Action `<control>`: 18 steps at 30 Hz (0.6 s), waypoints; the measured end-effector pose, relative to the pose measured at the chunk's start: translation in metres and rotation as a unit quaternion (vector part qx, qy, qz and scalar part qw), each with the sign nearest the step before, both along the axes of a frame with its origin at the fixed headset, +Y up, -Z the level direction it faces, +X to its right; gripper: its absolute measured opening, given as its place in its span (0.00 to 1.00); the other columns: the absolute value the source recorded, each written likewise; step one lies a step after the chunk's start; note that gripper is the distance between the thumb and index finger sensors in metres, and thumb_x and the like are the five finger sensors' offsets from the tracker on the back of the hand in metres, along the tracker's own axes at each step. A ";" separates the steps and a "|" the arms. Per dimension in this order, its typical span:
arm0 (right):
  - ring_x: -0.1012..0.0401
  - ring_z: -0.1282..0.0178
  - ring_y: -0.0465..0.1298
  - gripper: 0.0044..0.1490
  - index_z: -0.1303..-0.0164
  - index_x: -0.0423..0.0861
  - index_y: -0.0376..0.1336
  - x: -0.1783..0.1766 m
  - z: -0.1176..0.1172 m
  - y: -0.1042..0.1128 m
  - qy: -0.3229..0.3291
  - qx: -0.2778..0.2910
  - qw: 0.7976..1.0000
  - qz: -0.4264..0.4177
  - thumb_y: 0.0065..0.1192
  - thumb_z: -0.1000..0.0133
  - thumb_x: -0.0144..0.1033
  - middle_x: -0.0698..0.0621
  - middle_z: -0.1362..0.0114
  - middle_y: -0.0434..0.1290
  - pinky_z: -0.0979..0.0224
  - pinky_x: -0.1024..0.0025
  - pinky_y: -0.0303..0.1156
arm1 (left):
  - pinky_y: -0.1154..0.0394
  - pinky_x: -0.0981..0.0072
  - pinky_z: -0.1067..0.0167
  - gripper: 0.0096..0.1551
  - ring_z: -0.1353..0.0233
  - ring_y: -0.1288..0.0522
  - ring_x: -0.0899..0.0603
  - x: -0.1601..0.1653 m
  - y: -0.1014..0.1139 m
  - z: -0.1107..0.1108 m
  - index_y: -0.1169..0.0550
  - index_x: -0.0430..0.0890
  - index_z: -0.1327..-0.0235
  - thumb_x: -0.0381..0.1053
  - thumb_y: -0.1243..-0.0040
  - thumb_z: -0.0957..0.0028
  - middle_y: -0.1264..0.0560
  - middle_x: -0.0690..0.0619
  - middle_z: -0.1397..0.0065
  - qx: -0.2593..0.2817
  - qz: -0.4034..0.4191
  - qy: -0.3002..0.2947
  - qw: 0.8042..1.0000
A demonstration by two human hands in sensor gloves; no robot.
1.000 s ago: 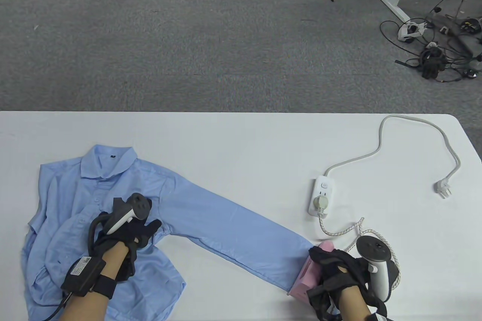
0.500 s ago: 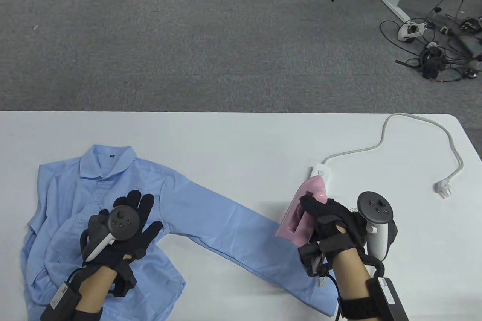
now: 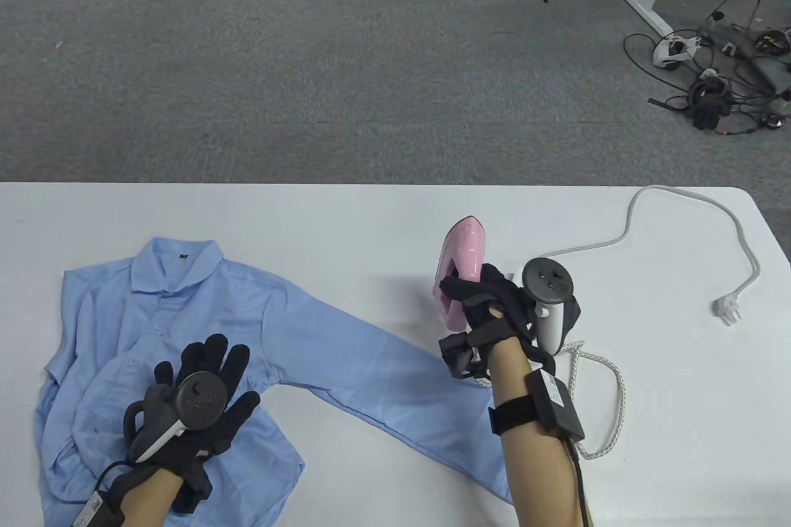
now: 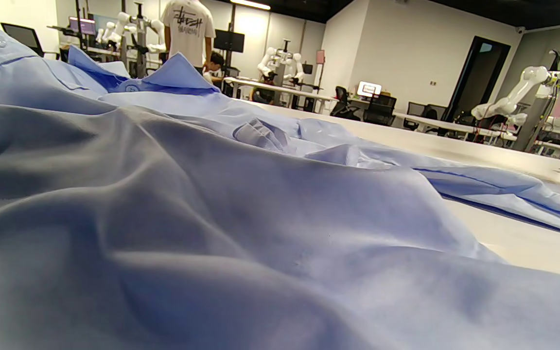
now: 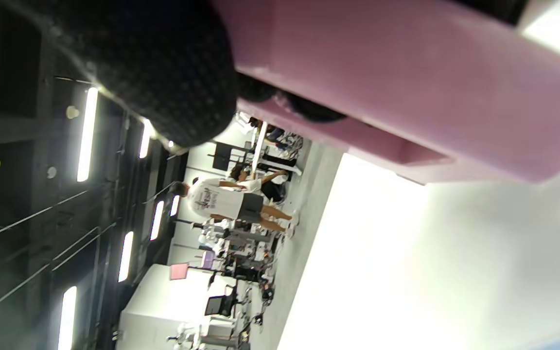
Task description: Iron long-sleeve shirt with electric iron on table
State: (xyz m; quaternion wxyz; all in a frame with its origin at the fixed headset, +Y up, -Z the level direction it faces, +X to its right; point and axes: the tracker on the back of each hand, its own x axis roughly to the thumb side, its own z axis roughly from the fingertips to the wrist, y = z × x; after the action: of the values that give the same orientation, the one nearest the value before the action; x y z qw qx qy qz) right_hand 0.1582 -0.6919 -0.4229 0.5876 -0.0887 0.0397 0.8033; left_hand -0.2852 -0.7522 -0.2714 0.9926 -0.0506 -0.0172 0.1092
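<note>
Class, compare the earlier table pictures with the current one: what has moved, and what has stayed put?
The right hand, gripping the pink electric iron, carried it from the sleeve cuff up and away toward the table's far side. The left hand shifted slightly, flattening on the light blue long-sleeve shirt. The shirt stayed put.

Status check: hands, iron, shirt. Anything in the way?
Right hand grips pink iron, held beyond the sleeve. Left hand flat on blue shirt, fingers spread. Iron's braided cord loops beside the right forearm.
</note>
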 end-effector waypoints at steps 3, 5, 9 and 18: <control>0.47 0.38 0.76 0.22 0.56 0.45 0.66 -0.001 -0.011 -0.026 -0.037 -0.013 0.999 0.035 0.75 0.55 0.41 0.45 0.48 0.74 0.36 0.39 0.69 | 0.64 0.29 0.27 0.46 0.12 0.60 0.34 -0.001 0.000 0.000 0.53 0.65 0.22 0.76 0.61 0.55 0.63 0.54 0.13 0.002 0.000 -0.001 1.000; 0.48 0.39 0.77 0.22 0.57 0.46 0.66 -0.001 -0.014 -0.036 -0.041 -0.016 0.998 0.047 0.74 0.55 0.41 0.46 0.49 0.74 0.37 0.39 0.70 | 0.64 0.29 0.27 0.46 0.12 0.59 0.34 -0.001 0.000 0.000 0.53 0.65 0.21 0.76 0.61 0.55 0.63 0.54 0.13 0.003 -0.001 -0.002 1.000; 0.48 0.37 0.76 0.21 0.56 0.46 0.66 0.001 -0.016 -0.047 -0.054 0.001 0.996 0.067 0.75 0.55 0.40 0.46 0.47 0.74 0.34 0.40 0.68 | 0.64 0.29 0.27 0.46 0.12 0.59 0.34 0.000 -0.001 0.000 0.53 0.66 0.21 0.76 0.61 0.55 0.63 0.54 0.13 0.003 0.000 -0.004 1.000; 0.40 0.35 0.73 0.23 0.52 0.45 0.65 0.008 -0.007 -0.042 -0.076 -0.023 0.985 0.155 0.72 0.53 0.41 0.42 0.41 0.72 0.38 0.35 0.67 | 0.63 0.29 0.27 0.46 0.12 0.59 0.34 0.004 -0.004 0.000 0.53 0.65 0.21 0.76 0.62 0.55 0.63 0.54 0.13 -0.002 -0.007 -0.010 1.000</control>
State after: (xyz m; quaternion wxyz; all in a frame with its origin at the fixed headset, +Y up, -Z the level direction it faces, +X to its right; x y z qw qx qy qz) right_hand 0.1663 -0.7339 -0.4302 0.4551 -0.1679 -0.0007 0.8744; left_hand -0.2810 -0.7566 -0.2711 0.9930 -0.0535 -0.0266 0.1019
